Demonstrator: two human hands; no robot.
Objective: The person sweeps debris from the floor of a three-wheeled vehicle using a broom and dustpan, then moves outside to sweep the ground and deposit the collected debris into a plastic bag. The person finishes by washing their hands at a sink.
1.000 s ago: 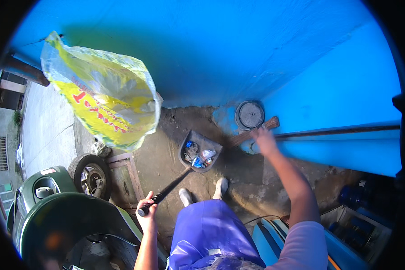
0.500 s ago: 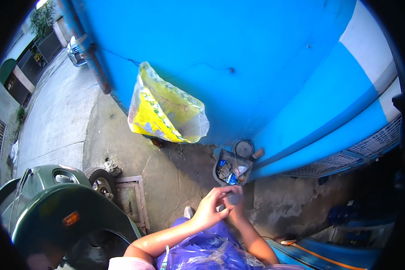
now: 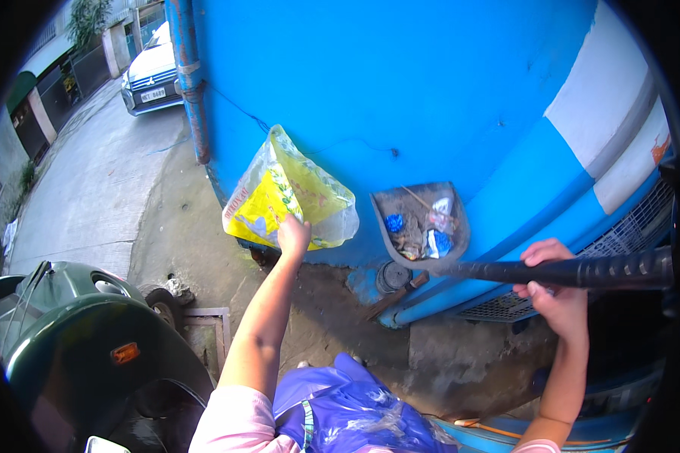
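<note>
A grey long-handled dustpan [image 3: 461,204] is raised against the blue wall, right of the hanging bag. Dirt, blue and white crumpled wrappers and a thin stick lie in its pan. My right hand [image 3: 555,291] is closed around the dustpan's black handle [image 3: 619,270], which runs off toward the right. At the left, my left hand [image 3: 293,232] pinches the front rim of a yellow and clear plastic bag [image 3: 329,192]. The bag hangs by a string from the wall, its mouth spread wide. What lies at its bottom is hidden.
A blue wall [image 3: 400,90] rises ahead, with a rusty pipe [image 3: 193,98] at its left edge. A dark green vehicle [image 3: 91,347] stands close on my left. A white car [image 3: 153,72] is on the concrete lane. A round grey object [image 3: 393,277] sits by the wall's foot.
My hands have parted from in front of me. The left has reached forward to the bag's rim; the right has moved right, holding the handle. The dustpan has risen from the ground.
</note>
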